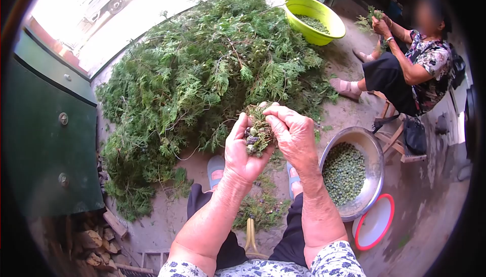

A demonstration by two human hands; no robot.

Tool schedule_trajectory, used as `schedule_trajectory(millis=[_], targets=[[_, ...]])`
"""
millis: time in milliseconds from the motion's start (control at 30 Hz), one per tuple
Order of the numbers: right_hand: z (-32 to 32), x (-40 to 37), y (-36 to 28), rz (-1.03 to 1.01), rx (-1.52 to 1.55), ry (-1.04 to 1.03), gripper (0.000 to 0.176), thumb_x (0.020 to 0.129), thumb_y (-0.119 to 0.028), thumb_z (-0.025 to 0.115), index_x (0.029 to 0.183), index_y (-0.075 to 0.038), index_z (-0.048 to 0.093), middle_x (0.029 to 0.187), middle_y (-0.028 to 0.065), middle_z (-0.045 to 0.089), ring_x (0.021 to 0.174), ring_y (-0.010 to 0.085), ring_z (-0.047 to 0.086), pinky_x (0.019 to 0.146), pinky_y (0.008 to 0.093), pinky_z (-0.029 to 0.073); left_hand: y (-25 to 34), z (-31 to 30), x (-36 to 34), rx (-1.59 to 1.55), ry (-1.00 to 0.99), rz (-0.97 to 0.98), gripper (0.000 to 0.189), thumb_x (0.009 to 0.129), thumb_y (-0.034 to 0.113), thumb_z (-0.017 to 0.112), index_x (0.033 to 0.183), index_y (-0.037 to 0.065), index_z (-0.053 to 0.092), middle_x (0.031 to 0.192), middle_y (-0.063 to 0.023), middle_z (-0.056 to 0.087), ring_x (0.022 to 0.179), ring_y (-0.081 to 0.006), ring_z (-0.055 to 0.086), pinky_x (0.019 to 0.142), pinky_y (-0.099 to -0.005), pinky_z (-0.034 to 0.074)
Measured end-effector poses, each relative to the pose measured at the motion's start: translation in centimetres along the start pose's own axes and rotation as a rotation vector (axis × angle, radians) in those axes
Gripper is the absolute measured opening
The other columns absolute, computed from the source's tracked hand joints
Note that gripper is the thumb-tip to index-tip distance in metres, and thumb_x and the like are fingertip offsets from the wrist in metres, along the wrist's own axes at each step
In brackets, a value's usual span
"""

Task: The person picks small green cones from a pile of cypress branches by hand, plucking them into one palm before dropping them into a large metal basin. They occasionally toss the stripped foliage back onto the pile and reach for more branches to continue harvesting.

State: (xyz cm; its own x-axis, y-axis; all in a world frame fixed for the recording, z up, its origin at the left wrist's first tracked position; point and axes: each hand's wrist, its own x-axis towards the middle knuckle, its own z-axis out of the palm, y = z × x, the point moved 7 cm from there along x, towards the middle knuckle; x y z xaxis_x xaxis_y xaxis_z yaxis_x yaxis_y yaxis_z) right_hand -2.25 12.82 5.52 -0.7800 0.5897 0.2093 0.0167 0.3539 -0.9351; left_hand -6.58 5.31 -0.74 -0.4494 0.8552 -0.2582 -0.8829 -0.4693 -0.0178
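Observation:
In front of me, my left hand (243,159) is cupped, palm up, around a handful of small green and purplish seed cones with bits of conifer sprig (258,134). My right hand (297,134) is beside it, thumb and fingers pinched on the sprig's upper end. The fingertips partly hide the sprig. Just beyond both hands rises a large heap of cut conifer branches (202,69). To the right of my right forearm, a metal basin (375,168) holds many round green cones.
A yellow-green tub (330,20) with green cones stands at the back right. At right, a seated person (425,69) holds a sprig. A red-rimmed white basin (374,222) touches the metal basin's area. Green doors (55,135) and split firewood (93,241) are at left.

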Motion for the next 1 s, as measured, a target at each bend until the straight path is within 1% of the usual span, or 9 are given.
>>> schedule_trajectory(millis=[333,433,500,567,633,733,833,900,1000], targets=[[1.9,-0.4,-1.3,-0.142,-0.216,-0.236,0.018,0.079,-0.007,0.062,0.097,-0.006,0.066,0.088,0.0128,0.066,0.075,0.0255,0.065,0.066,0.0325,0.051,-0.5,0.4,0.4,0.044,-0.002,0.027,0.042,0.096,0.034,0.035,0.12,0.002,0.049,0.123,-0.0167,0.053,0.118,-0.0294,0.047,0.103,-0.0424,0.035],[0.5,-0.1,-1.0,-0.113,-0.006,-0.048,0.016,0.079,-0.001,0.065,0.095,-0.001,0.065,0.094,0.0123,0.068,0.073,0.0152,0.064,0.063,0.0278,0.05,0.0,1.1,-0.2,0.033,0.04,0.006,0.041,0.097,0.034,0.035,0.121,0.004,0.05,0.122,-0.0137,0.055,0.114,-0.0274,0.051,0.1,-0.0406,0.04],[-0.5,0.0,-0.5,0.149,0.342,-0.023,0.017,0.084,-0.006,0.062,0.099,0.0,0.062,0.095,0.0131,0.066,0.071,0.0136,0.062,0.056,0.0231,0.048,1.1,1.1,-0.7,0.166,0.15,0.086,0.041,0.097,0.035,0.035,0.121,0.005,0.05,0.124,-0.0114,0.054,0.113,-0.0268,0.052,0.099,-0.0395,0.041],[-0.3,0.1,0.5,0.245,1.1,-0.141,0.021,0.088,-0.01,0.059,0.105,0.001,0.057,0.093,0.0109,0.064,0.067,0.0114,0.06,0.048,0.0191,0.045,1.3,1.1,-0.4,0.107,0.061,0.092,0.041,0.097,0.036,0.035,0.122,0.007,0.05,0.126,-0.0096,0.053,0.113,-0.0263,0.053,0.098,-0.0394,0.041],[-0.1,0.2,1.1,0.354,1.226,0.008,0.022,0.088,-0.011,0.058,0.107,0.0,0.057,0.085,0.0073,0.062,0.057,0.0071,0.055,0.041,0.0169,0.042,1.4,1.6,0.0,0.029,0.018,0.111,0.043,0.097,0.034,0.031,0.124,0.004,0.046,0.126,-0.0143,0.052,0.116,-0.0298,0.05,0.1,-0.0418,0.04],[-0.2,-0.3,1.8,0.393,0.812,-0.082,0.011,0.087,-0.01,0.061,0.093,-0.001,0.063,0.071,0.0028,0.061,0.05,0.0019,0.05,0.036,0.0133,0.033,1.6,1.4,0.0,0.05,-0.011,0.106,0.043,0.098,0.033,0.03,0.124,0.003,0.045,0.127,-0.0162,0.051,0.118,-0.0316,0.048,0.101,-0.043,0.038],[0.5,-0.5,-0.2,0.33,0.392,-0.306,0.013,0.083,-0.006,0.063,0.092,0.002,0.067,0.079,0.0032,0.065,0.065,0.0082,0.058,0.057,0.0192,0.045,1.6,1.4,0.1,0.031,-0.008,0.127,0.043,0.098,0.033,0.031,0.124,0.002,0.045,0.127,-0.0168,0.05,0.118,-0.032,0.047,0.102,-0.0445,0.037],[1.2,-0.6,0.2,0.232,0.276,-0.338,0.012,0.083,-0.007,0.063,0.092,0.0,0.068,0.073,0.0018,0.062,0.057,0.0039,0.051,0.051,0.0176,0.04,1.3,1.6,0.2,-0.017,-0.063,0.109,0.044,0.097,0.03,0.031,0.125,-0.001,0.044,0.131,-0.0195,0.046,0.123,-0.0335,0.042,0.107,-0.0452,0.03],[0.9,-0.3,0.3,0.088,0.131,-0.196,0.014,0.083,-0.001,0.061,0.096,0.002,0.066,0.081,0.0012,0.063,0.079,0.0104,0.057,0.077,0.0233,0.046,0.9,1.4,0.1,-0.02,-0.05,0.096,0.044,0.097,0.029,0.031,0.126,0.0,0.043,0.131,-0.0193,0.045,0.123,-0.034,0.041,0.107,-0.0447,0.029]])
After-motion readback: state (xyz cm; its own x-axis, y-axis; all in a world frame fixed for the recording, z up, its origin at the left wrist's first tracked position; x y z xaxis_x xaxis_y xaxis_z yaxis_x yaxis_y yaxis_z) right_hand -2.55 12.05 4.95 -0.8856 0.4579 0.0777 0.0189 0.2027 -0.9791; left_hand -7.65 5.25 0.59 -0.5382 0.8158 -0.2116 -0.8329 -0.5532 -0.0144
